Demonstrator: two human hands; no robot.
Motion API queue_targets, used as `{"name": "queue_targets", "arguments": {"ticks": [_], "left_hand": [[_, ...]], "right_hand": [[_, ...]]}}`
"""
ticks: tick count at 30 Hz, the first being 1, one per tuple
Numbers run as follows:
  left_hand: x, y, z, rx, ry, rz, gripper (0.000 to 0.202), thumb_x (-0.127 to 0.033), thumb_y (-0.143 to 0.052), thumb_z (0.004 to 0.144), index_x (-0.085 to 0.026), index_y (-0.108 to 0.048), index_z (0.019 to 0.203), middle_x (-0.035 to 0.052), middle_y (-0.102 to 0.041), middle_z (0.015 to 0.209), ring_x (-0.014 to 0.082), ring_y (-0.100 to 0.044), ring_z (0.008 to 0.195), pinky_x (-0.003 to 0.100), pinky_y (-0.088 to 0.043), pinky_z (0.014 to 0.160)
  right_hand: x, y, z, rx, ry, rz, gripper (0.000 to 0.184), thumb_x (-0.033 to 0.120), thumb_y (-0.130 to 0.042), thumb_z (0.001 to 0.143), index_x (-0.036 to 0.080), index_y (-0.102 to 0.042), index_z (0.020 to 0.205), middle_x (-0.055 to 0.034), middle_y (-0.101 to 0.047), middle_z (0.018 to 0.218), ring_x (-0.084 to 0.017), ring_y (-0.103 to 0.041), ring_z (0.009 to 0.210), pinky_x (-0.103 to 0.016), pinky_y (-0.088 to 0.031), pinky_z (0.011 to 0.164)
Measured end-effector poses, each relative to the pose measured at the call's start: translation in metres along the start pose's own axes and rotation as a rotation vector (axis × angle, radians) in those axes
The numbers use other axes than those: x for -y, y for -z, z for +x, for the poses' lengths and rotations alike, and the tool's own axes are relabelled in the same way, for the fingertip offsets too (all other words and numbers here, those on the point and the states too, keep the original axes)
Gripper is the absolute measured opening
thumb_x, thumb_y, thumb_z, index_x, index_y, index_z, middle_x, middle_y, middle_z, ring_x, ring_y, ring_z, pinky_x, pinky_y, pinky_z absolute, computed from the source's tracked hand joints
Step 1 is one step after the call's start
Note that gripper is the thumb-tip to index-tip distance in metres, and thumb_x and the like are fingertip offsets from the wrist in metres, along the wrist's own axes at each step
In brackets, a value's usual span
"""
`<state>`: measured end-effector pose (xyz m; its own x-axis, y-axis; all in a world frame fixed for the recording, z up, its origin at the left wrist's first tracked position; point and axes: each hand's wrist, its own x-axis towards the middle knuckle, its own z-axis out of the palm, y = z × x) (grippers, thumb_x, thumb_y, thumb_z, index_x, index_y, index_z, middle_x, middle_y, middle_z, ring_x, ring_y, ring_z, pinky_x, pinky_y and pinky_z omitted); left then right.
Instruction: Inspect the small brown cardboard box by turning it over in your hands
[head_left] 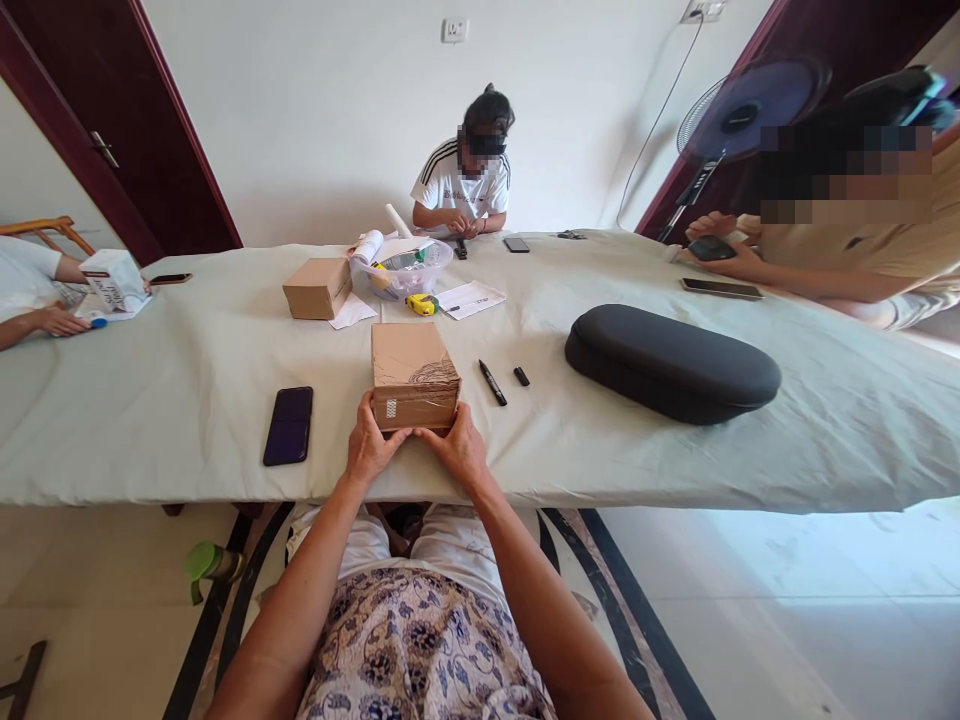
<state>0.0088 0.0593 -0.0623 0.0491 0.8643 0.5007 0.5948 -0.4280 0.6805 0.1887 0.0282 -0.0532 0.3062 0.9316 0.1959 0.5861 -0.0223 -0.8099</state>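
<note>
Head view gave me both bare hands on a cardboard box near the front edge of the cloth-covered table. I saw the left hand clasping its near left corner and the right hand its near right corner, thumbs angled inward and almost meeting along the bottom edge. Black pen lines covered part of the box's top and ran onto its near face. Just right of it I made out an uncapped black marker, its cap lying apart. A smartphone lay to the left, a black zip case farther right. Beyond the box, a yellow tape measure sat beside a plastic basket.
</note>
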Motion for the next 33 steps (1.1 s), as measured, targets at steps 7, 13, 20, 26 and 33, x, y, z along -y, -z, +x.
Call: {"name": "queue_targets", "arguments": {"ticks": [7, 13, 20, 26, 33], "left_hand": [[-0.001, 0.004, -0.001, 0.02, 0.151, 0.029, 0.089, -0.041, -0.077, 0.077, -0.016, -0.03, 0.148, 0.0202, -0.06, 0.136, 0.0326, -0.064, 0.12, 0.042, -0.054, 0.096], [0.003, 0.007, -0.001, -0.004, 0.162, -0.06, 0.075, -0.036, -0.071, 0.083, -0.019, -0.036, 0.148, 0.0147, -0.066, 0.131, 0.0298, -0.066, 0.118, 0.041, -0.054, 0.096], [0.007, 0.008, 0.0, -0.001, 0.121, -0.128, 0.064, -0.035, -0.064, 0.088, -0.019, -0.042, 0.146, 0.0134, -0.065, 0.133, 0.0273, -0.063, 0.122, 0.042, -0.051, 0.102], [0.003, 0.012, -0.003, -0.105, 0.002, -0.18, 0.055, -0.036, -0.054, 0.094, -0.02, -0.044, 0.145, 0.0125, -0.054, 0.147, 0.0242, -0.052, 0.136, 0.041, -0.042, 0.114], [-0.008, 0.025, -0.005, -0.276, -0.131, -0.067, 0.044, -0.035, -0.043, 0.1, -0.02, -0.049, 0.141, 0.0142, -0.055, 0.144, 0.0231, -0.05, 0.136, 0.041, -0.04, 0.114]], "right_hand": [[-0.012, 0.001, 0.003, 0.061, 0.064, 0.145, 0.05, 0.052, -0.06, 0.079, 0.021, -0.049, 0.116, -0.0036, -0.068, 0.085, -0.023, -0.065, 0.073, -0.033, -0.046, 0.066], [-0.02, 0.002, 0.003, 0.039, 0.127, 0.24, 0.039, 0.044, -0.051, 0.083, 0.021, -0.052, 0.114, -0.0044, -0.07, 0.084, -0.022, -0.063, 0.073, -0.034, -0.047, 0.07], [-0.018, 0.006, 0.0, 0.021, 0.112, 0.3, 0.04, 0.046, -0.054, 0.083, 0.02, -0.056, 0.114, 0.0004, -0.064, 0.072, -0.019, -0.059, 0.066, -0.031, -0.045, 0.065], [-0.022, 0.003, 0.001, 0.033, 0.217, 0.039, 0.026, 0.047, -0.058, 0.085, 0.021, -0.063, 0.084, -0.0029, -0.062, 0.073, -0.019, -0.056, 0.066, -0.032, -0.044, 0.065], [-0.027, -0.005, 0.004, 0.062, 0.391, -0.074, 0.019, 0.034, -0.053, 0.088, 0.021, -0.067, 0.086, -0.0103, -0.067, 0.09, -0.025, -0.061, 0.086, -0.041, -0.048, 0.084]]}}
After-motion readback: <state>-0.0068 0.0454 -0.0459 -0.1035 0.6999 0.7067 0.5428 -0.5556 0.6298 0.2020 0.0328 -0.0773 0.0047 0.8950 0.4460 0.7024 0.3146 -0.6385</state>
